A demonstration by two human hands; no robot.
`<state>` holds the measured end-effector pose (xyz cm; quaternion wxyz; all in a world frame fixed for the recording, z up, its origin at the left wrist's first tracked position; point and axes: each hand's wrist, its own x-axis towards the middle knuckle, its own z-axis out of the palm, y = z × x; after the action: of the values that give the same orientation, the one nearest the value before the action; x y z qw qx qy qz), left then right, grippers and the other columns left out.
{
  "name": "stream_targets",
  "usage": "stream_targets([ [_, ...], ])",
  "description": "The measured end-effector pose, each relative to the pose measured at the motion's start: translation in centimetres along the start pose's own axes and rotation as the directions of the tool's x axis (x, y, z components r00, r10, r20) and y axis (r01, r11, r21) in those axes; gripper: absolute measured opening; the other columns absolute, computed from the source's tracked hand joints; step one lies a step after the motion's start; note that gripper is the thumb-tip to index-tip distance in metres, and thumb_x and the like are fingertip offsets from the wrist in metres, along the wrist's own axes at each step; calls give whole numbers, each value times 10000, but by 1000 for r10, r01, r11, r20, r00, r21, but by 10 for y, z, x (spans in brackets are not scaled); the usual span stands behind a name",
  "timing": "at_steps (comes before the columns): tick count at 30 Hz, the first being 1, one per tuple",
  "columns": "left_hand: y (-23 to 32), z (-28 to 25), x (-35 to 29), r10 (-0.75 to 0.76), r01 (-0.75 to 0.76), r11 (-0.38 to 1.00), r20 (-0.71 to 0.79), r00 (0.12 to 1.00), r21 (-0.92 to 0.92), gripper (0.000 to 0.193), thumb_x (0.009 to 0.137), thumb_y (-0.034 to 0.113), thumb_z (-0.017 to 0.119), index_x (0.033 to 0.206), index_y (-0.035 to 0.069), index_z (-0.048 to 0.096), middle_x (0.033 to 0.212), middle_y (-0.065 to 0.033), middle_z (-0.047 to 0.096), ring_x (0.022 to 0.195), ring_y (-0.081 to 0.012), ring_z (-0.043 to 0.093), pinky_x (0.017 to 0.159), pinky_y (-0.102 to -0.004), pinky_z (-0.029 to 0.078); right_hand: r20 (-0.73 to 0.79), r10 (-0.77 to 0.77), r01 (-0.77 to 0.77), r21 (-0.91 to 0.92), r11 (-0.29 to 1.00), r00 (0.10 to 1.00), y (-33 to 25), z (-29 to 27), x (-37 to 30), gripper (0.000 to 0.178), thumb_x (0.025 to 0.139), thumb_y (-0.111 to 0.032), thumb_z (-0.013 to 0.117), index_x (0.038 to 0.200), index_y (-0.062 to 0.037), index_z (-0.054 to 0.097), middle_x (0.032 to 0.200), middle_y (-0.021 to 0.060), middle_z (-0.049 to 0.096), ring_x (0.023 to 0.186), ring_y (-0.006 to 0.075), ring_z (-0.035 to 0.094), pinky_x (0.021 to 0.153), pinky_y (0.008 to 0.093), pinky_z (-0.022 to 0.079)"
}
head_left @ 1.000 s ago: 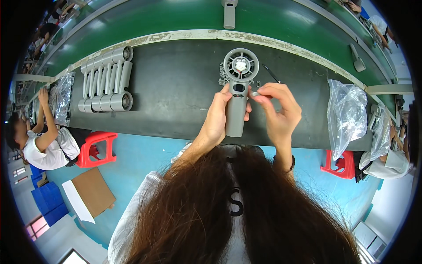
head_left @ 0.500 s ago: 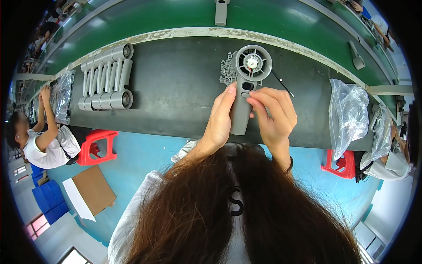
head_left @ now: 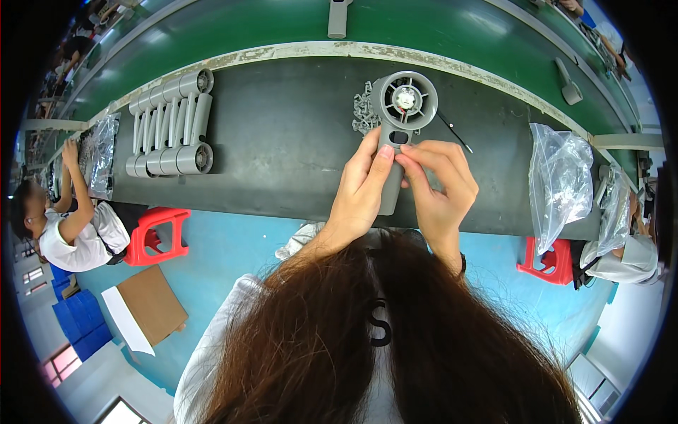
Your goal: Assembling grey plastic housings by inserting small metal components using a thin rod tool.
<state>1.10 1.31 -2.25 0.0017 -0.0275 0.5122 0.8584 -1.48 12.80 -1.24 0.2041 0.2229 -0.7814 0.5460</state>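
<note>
A grey handheld fan (head_left: 390, 202) is held upright over the black bench, its round head pointing away from me and its motor showing through the spokes. My left hand (head_left: 361, 185) wraps round the handle, with the thumb pressed on its front below the dark oval opening. My right hand (head_left: 443, 185) pinches at the same spot on the handle from the right. Whatever small part sits between those fingertips is hidden. Just behind the fan's head lies a pile of small grey plastic parts (head_left: 364, 112). A thin black pen-like tool (head_left: 454, 131) rests to its right.
Several grey fans (head_left: 169, 160) lie in rows on the bench's left. Clear plastic bags (head_left: 560, 185) hang over its right end. Beyond the pale ledge, a green conveyor (head_left: 424, 32) carries grey fan pieces. People sit at both sides near red stools (head_left: 159, 236).
My left thumb has moved from the handle's side onto its front, beside my right fingertips. The grey pieces on the green conveyor have shifted left.
</note>
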Motion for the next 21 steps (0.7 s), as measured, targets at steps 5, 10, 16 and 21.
stream_targets([
  [5, 5, 2, -2, 44, -46, 997, 38, 998, 62, 371, 988, 229, 386, 1266, -14, 422, 1026, -84, 607, 877, -104, 550, 742, -237, 454, -3, 299, -282, 324, 903, 954, 1, 10, -7, 443, 776, 27, 653, 1197, -9, 521, 1114, 96, 568, 977, 145, 533, 733, 255, 437],
  [10, -3, 4, -7, 168, -162, 948, 3, 986, 275, 416, 975, 209, 420, 1284, -67, 389, 1032, -125, 626, 918, -134, 565, 789, -260, 449, 257, 497, -497, 746, 443, 829, 0, 21, -22, 565, 933, -109, 486, 1422, 9, 228, 1293, 114, 470, 1187, 151, 438, 1005, 302, 329],
  [16, -16, 11, -9, 236, -202, 926, -72, 969, 318, 443, 953, 180, 461, 1283, -100, 371, 962, -189, 628, 862, -173, 592, 763, -291, 460, 138, 518, -438, 735, 517, 844, -4, 29, -27, 503, 961, -138, 395, 1403, 57, 256, 1307, 84, 443, 1006, 86, 448, 910, 227, 352],
  [21, -17, 12, -9, 223, -166, 918, -121, 967, 361, 395, 945, 166, 464, 1244, -85, 400, 937, -198, 627, 837, -208, 616, 735, -309, 471, 171, 544, -469, 745, 474, 821, 4, 33, -31, 489, 963, -144, 390, 1391, 64, 278, 1349, 109, 415, 1158, 142, 428, 985, 260, 319],
])
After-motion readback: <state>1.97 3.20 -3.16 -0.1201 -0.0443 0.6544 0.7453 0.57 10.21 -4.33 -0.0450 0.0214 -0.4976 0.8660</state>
